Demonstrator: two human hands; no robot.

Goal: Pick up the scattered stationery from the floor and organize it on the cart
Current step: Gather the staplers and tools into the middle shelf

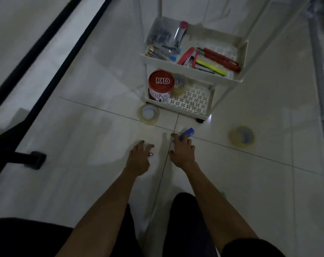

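Note:
The white two-tier cart (192,71) stands ahead on the tiled floor. Its top tray holds a red stapler (188,56), red-handled cutters (220,58), a yellow marker (211,67), pens and a clear bag. The lower tray holds a red-lidded tub (160,84) and a tape roll (179,85). Two clear tape rolls lie on the floor, one by the cart's front corner (148,114), one to the right (242,136). My right hand (182,151) is low over the floor, fingers around a blue stapler-like object (187,134). My left hand (140,154) is spread, fingertips at a small pinkish item (151,154).
A black metal frame with a foot (35,159) runs along the left. Grey metal poles (322,80) rise at the right. A small green item (223,193) peeks out beside my right forearm. My dark-clothed knees fill the bottom edge.

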